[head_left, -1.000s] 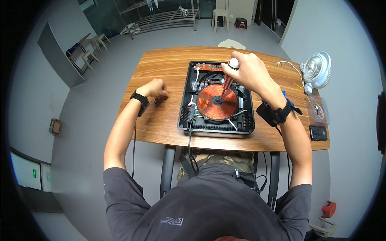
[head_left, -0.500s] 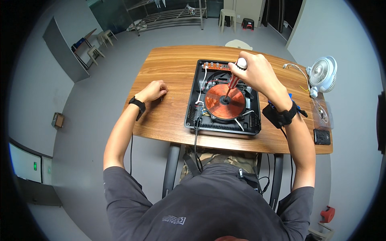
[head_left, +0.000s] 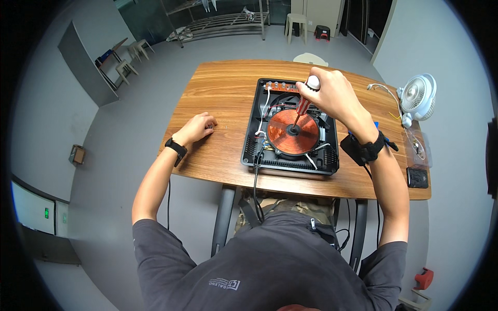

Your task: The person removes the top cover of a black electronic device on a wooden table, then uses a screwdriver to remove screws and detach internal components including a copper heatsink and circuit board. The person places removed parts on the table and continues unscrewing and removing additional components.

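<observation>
My right hand (head_left: 334, 96) grips a screwdriver (head_left: 302, 108) with a red and white handle, tilted with its shaft running down to the middle of a round copper coil (head_left: 282, 140). The coil sits inside an opened induction cooker (head_left: 249, 155), whose black casing shows wires and a board. On the table to the left rests my left hand (head_left: 194, 129), its fingers curled together. Small bits lie at its fingertips, too small to name. Beside them is a tiny pale piece, possibly a screw (head_left: 226, 127).
The wooden table (head_left: 218, 166) carries a white fan (head_left: 417, 98), a clear plastic tray (head_left: 419, 147) and a black box (head_left: 417, 178) at its right. A black cord (head_left: 256, 186) hangs from the cooker over the near edge. Beyond are a stool (head_left: 296, 23) and a metal rack (head_left: 223, 28).
The whole view has shifted slightly. The left hand's fingers have moved a little around the small bits on the table. The screwdriver stays at the coil's middle.
</observation>
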Available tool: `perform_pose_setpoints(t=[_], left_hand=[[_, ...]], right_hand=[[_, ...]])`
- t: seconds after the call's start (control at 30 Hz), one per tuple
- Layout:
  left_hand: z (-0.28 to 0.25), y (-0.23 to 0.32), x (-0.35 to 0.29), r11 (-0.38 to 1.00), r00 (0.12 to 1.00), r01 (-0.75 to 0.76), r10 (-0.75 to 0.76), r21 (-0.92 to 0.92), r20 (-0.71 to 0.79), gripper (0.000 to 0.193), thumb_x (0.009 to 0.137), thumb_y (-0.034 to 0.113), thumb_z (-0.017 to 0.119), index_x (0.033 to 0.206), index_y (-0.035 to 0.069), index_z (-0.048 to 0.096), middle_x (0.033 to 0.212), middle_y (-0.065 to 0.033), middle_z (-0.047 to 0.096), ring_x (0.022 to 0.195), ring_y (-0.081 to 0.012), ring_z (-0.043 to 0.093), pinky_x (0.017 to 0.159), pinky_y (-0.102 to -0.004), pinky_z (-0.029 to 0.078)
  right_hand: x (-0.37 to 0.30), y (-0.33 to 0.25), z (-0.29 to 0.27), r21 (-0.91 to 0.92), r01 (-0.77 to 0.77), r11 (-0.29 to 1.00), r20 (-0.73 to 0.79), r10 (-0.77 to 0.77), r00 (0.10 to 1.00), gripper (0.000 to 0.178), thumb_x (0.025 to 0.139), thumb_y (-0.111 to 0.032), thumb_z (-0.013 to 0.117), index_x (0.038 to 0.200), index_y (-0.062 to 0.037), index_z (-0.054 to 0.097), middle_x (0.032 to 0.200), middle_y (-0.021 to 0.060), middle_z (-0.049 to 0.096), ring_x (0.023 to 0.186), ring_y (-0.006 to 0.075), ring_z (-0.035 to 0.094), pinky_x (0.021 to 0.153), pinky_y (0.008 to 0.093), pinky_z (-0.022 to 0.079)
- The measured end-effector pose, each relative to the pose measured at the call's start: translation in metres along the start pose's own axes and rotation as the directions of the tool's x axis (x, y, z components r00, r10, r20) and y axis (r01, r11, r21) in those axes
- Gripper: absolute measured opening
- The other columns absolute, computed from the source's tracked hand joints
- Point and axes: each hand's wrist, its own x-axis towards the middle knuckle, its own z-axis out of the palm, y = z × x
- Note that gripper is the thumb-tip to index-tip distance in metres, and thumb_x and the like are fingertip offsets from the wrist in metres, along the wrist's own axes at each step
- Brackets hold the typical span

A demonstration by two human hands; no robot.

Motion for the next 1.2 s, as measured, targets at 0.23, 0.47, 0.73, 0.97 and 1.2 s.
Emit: perform_pose_setpoints(t=[0.23,0.47,0.73,0.97,1.2], left_hand=[[-0.003,0.011,-0.005,1.0,0.999,-0.026,0.027,0.006,-0.033,0.016,0.087,0.005,0.073,0.102,-0.001,0.073,0.101,-0.0152,0.068,0.09,-0.0331,0.069,0.081,-0.0401,0.058],[-0.004,-0.001,-0.018,0.99,0.985,-0.137,0.139,0.032,-0.101,0.012,0.085,0.005,0.075,0.095,-0.003,0.074,0.095,-0.0162,0.069,0.088,-0.0342,0.069,0.078,-0.0402,0.057],[-0.018,-0.026,-0.049,0.999,0.996,0.034,-0.035,-0.011,-0.084,0.013,0.085,0.004,0.075,0.096,-0.002,0.074,0.094,-0.016,0.068,0.084,-0.0319,0.069,0.076,-0.039,0.057],[-0.024,-0.02,-0.048,0.997,0.996,0.082,-0.082,0.007,-0.034,0.018,0.084,0.006,0.077,0.1,-0.001,0.074,0.095,-0.0149,0.067,0.084,-0.0308,0.069,0.077,-0.038,0.058],[-0.049,0.004,-0.039,0.992,0.984,0.076,-0.059,0.102,-0.166,0.015,0.085,0.004,0.072,0.099,-0.001,0.072,0.095,-0.0148,0.064,0.082,-0.0284,0.069,0.077,-0.0386,0.058]], right_hand=[[0.0,-0.002,-0.003,0.026,-0.036,0.999,0.031,0.035,0.999,0.046,0.09,-0.044,0.07,0.086,0.0027,0.069,0.074,0.0219,0.07,0.072,0.0404,0.07,0.072,0.047,0.057],[0.002,0.003,0.002,0.02,-0.038,0.999,0.046,0.037,0.998,0.047,0.09,-0.044,0.07,0.087,0.0028,0.069,0.074,0.0227,0.07,0.074,0.0413,0.071,0.073,0.0479,0.057],[0.005,0.0,-0.003,-0.008,-0.035,0.999,0.053,0.035,0.998,0.05,0.09,-0.046,0.068,0.09,0.0033,0.07,0.079,0.0237,0.071,0.078,0.042,0.071,0.077,0.0487,0.057],[0.007,-0.003,-0.003,-0.022,-0.032,0.999,0.057,0.033,0.998,0.051,0.089,-0.047,0.068,0.094,0.0035,0.071,0.081,0.0244,0.072,0.082,0.0419,0.071,0.08,0.0488,0.057],[0.005,-0.003,-0.01,-0.053,-0.058,0.997,0.058,0.061,0.996,0.051,0.089,-0.047,0.068,0.094,0.003,0.072,0.081,0.0243,0.072,0.082,0.0422,0.071,0.079,0.0493,0.058]])
